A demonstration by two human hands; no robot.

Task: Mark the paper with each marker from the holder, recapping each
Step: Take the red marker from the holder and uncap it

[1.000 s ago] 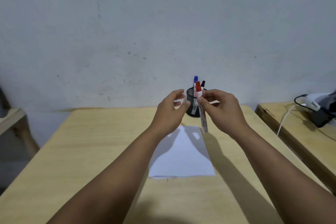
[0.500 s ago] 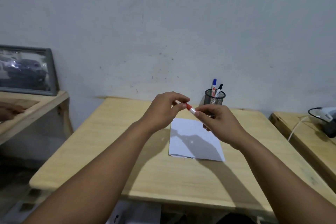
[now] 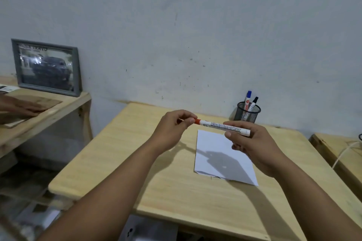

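Note:
I hold a white board marker with a red cap (image 3: pixel 215 125) level above the wooden table (image 3: pixel 121 154). My right hand (image 3: pixel 252 145) grips its white barrel near the tail end. My left hand (image 3: pixel 174 128) pinches the red cap end between thumb and fingers. Below them a white sheet of paper (image 3: pixel 221 159) lies flat on the table. Behind, near the wall, stands a black mesh holder (image 3: pixel 247 113) with a blue-capped marker (image 3: pixel 248 98) and a black-capped marker (image 3: pixel 254 101) upright in it.
A framed picture (image 3: pixel 47 67) leans on the wall on a lower wooden side table (image 3: pixel 64 105) to the left, where another person's hand (image 3: pixel 18 105) rests. A second wooden surface with a white cable (image 3: pixel 342 154) lies at the right.
The red marker went from upright in my right hand to level between both hands, my left hand closing on its cap. The view has swung left, so the holder sits further right.

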